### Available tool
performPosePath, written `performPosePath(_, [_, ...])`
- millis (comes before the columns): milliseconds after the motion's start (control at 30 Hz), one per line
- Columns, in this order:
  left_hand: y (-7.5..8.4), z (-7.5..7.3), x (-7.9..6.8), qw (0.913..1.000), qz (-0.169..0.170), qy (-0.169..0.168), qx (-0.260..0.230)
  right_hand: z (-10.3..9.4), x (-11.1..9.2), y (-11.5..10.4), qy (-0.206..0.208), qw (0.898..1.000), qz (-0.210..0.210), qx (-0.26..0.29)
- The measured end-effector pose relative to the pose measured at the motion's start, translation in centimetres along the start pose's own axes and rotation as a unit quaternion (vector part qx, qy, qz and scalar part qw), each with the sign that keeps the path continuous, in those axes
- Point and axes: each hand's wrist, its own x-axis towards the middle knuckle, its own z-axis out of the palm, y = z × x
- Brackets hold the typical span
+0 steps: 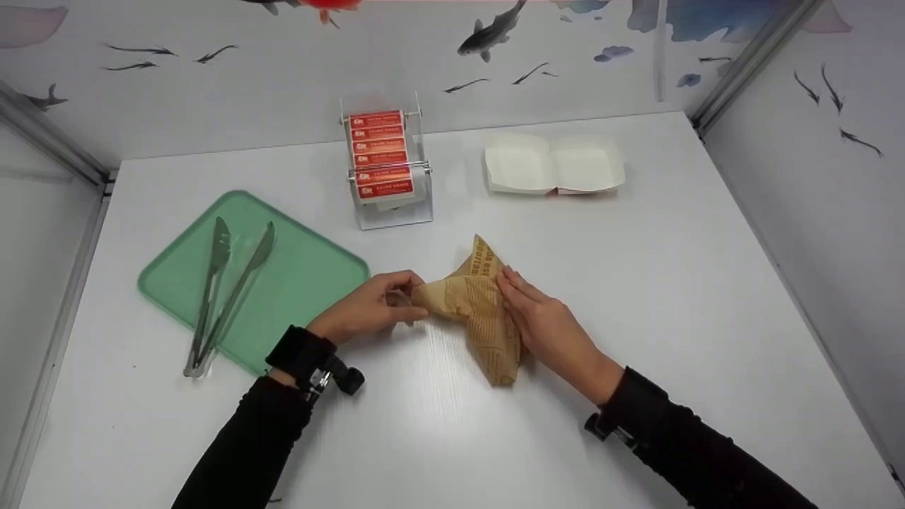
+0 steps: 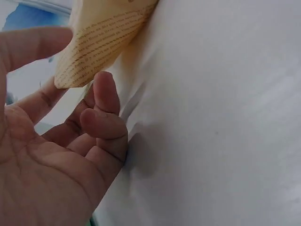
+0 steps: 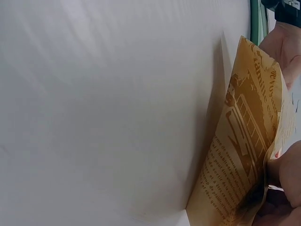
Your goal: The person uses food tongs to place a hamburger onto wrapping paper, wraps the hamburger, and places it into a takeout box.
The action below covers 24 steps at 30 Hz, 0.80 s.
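Note:
A sheet of brown newspaper-print wrapping paper is folded into a loose, many-cornered packet in the middle of the white table. What it may enclose is hidden. My left hand is at its left end, thumb on one side and forefinger behind the other, holding the pointed flap. In the left wrist view, the other fingers curl loosely below the flap of paper. On the right side, my right hand holds the packet, its long fingers laid along the paper. The right wrist view shows the thumb against a paper fold.
A green tray lies at the left with metal tongs across it. Behind the packet stands a clear dispenser with a roll of red-and-white labels. An opened white paper box sits at the back right.

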Motion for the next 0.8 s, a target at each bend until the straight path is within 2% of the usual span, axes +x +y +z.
performPosePath(67, [-0.13, -0.08, 0.08, 0.9998, -0.007, -0.008, -0.018, 0.03, 0.02, 0.05, -0.001, 1.0, 0.001, -0.003])
performPosePath(200, [-0.11, -0.15, 0.22, 0.9989, -0.037, -0.003, -0.029, 0.04, 0.05, 0.02, -0.01, 1.0, 0.004, -0.005])
performPosePath(433, [0.53, 0.36, 0.59, 0.9923, -0.095, -0.008, -0.079, 0.18, 0.06, -0.29, -0.016, 1.0, 0.003, -0.007])
performPosePath(633, [0.74, 0.66, 0.36, 0.9909, -0.091, 0.021, -0.096, 0.41, 0.06, -0.36, -0.01, 1.0, -0.007, -0.018])
performPosePath(800, [0.18, 0.31, 0.38, 0.9858, -0.085, -0.013, -0.144, 0.39, 0.03, -0.44, -0.027, 1.0, 0.015, 0.003])
